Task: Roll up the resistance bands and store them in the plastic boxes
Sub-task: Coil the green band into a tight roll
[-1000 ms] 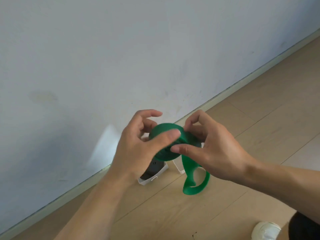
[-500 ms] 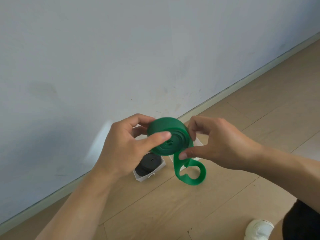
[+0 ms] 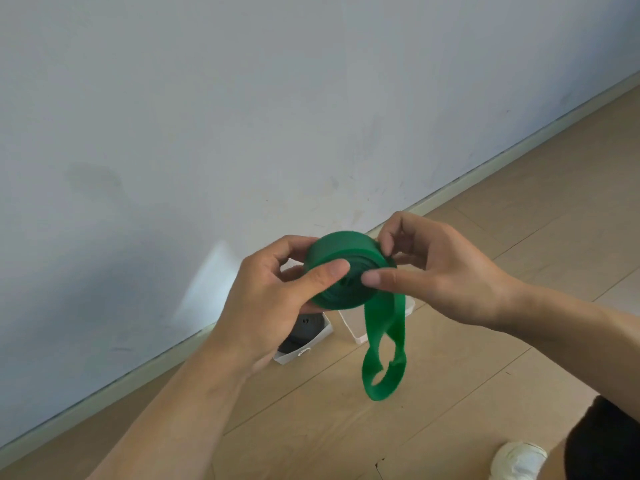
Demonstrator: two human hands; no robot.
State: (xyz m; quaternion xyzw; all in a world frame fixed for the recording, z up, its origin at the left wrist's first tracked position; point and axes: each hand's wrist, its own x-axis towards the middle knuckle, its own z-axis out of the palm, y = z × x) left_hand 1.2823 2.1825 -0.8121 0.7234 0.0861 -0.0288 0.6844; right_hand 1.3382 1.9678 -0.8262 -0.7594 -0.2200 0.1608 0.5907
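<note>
A green resistance band (image 3: 346,251) is wound into a thick coil held in the air, with a loose loop hanging down below it toward the floor. My left hand (image 3: 277,299) grips the coil from the left, thumb across its face. My right hand (image 3: 436,271) pinches the coil's right side, thumb on the face and fingers behind. Under my left hand a clear plastic box (image 3: 313,344) on the floor holds a rolled black band (image 3: 301,330). A second clear plastic box (image 3: 353,323) stands beside it, partly hidden by the green loop.
The boxes sit on a wooden floor (image 3: 485,341) close to a pale wall (image 3: 242,116) with a skirting board. A white shoe (image 3: 516,460) and a dark trouser leg (image 3: 609,441) are at the bottom right.
Both hands have turned the coil, so it is wound a little thicker. The hanging loop dangles differently, and the boxes show more under my hands.
</note>
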